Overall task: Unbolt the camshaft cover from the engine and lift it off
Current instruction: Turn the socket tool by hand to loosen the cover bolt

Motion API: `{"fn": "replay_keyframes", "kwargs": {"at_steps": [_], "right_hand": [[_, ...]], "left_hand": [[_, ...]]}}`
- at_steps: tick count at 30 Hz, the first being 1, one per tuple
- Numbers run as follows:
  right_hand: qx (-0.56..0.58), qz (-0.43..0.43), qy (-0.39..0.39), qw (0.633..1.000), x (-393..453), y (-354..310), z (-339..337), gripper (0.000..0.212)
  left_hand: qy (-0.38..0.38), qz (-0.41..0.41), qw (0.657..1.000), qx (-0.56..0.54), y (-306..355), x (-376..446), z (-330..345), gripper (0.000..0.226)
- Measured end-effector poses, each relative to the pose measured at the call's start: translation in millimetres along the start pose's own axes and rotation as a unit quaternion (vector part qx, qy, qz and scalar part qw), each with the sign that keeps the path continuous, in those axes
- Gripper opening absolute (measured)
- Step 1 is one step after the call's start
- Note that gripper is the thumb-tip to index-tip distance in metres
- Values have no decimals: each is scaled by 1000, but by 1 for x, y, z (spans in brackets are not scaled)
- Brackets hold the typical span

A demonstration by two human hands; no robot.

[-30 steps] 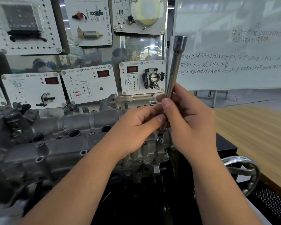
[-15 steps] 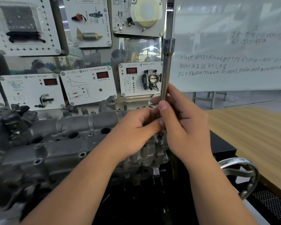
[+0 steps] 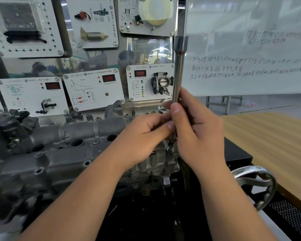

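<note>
Both hands, right hand [image 3: 198, 129] and left hand [image 3: 142, 136], grip upright rod [image 3: 178, 72] on bolt [image 3: 170, 147] below; risk: tilting slips it off.

The engine [image 3: 63, 153] is sitting on a black stand [image 3: 238, 159], its grey camshaft cover [image 3: 87, 134] facing upward. A chrome handwheel [image 3: 255, 185] is projecting from the right side of the stand. A wooden tabletop [image 3: 271, 140] is lying just beside the stand, to the right, showing bare striped grain.
</note>
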State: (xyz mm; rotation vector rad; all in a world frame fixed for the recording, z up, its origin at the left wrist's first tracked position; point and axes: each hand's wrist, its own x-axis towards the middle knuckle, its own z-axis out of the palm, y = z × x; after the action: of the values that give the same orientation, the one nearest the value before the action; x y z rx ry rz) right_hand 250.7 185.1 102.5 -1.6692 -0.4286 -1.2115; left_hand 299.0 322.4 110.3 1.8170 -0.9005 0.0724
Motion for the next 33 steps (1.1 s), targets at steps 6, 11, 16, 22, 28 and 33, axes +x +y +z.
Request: {"fn": "replay_keyframes", "kwargs": {"at_steps": [6,11,16,22,28,33], "right_hand": [[20,6,-20,1000,1,-2,-1,51],[-2,-5,35,999,-1,0,2,34],[3,-7,10,1000,-3,-1,4,37],[44,20,-7,999,0,-2,3,49],[21,24,22,999,-1,-2,3,37],[15,2,-11,1000,-2,-3,4,42]], "left_hand": [[13,15,1000,-1,0,-1,2,27],[26,25,999,12,-1,2,5,3],[-35,20,998,-50,2,-2,0,23],[-1,40,999,-3,0,1,4,12],[15,30,999,-3,-2,2,5,18],[-25,12,999,-35,-2,-2,-1,28]]}}
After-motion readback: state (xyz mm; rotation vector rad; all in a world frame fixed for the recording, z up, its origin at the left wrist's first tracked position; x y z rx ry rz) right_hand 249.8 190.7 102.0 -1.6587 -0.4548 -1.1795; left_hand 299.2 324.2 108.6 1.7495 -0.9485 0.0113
